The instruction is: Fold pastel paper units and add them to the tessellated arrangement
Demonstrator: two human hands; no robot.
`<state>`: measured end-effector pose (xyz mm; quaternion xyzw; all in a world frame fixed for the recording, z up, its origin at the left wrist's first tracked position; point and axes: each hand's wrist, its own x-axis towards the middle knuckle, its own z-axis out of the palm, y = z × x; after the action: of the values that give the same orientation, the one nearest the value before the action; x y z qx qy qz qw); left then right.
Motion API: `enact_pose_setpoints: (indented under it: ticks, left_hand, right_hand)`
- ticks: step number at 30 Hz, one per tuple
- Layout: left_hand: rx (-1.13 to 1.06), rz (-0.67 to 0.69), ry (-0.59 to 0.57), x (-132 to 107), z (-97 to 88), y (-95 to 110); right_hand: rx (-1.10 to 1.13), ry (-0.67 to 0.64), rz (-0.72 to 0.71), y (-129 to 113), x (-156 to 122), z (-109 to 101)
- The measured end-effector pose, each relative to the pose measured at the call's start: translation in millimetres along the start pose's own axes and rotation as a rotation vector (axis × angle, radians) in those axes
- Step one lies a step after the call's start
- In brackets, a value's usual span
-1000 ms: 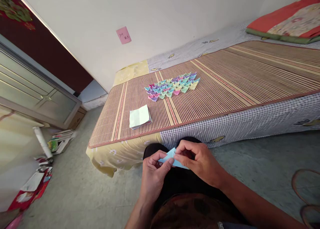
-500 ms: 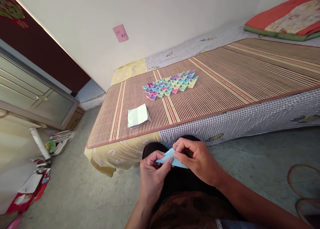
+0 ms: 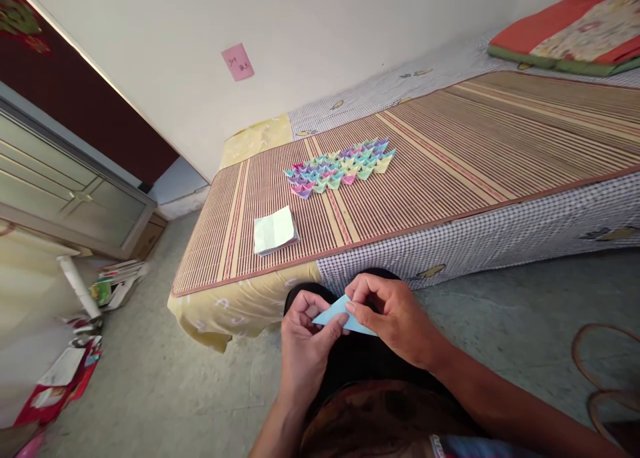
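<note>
A small light blue folded paper (image 3: 336, 313) is pinched between both my hands over my lap, close to the bed's edge. My left hand (image 3: 305, 351) grips its left side with thumb and fingers closed. My right hand (image 3: 395, 318) presses its fingertips on the paper's right part. On the striped mat (image 3: 450, 158) ahead lie several small folded paper boats (image 3: 340, 167) in pastel colours, packed in rows. A stack of square paper sheets (image 3: 273, 231) with a pale green top sheet lies nearer, to the left.
The bed (image 3: 450, 245) has a checked and yellow sheet. A folded quilt (image 3: 570, 35) lies at the far right. A pink note (image 3: 237, 62) is stuck on the wall. A cabinet (image 3: 65, 185) and scattered papers (image 3: 75, 351) stand at the left. Hoops (image 3: 605, 378) lie on the floor at the right.
The view has shifted slightly; my hands stay together on the blue paper, with the fingers of my right hand shifting a little along it.
</note>
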<state>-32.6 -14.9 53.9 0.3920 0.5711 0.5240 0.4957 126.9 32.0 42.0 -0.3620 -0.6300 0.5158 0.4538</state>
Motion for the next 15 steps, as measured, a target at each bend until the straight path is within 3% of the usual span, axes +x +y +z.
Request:
enact_pose_setpoints:
  ticks: [6, 10, 15]
  left_hand:
    - [-0.024, -0.107, -0.188, 6.4, -3.6, 2.5]
    - [-0.089, -0.119, -0.169, 8.9, -5.2, -1.7]
    - [-0.058, -0.13, -0.174, 7.6, -7.7, -5.6]
  right_hand:
    - [0.025, -0.045, 0.008, 1.1, 0.2, -2.1]
    - [0.019, -0.072, -0.007, 0.7, -0.2, -3.1]
    - [-0.065, -0.082, -0.141, 1.0, -3.1, -3.8]
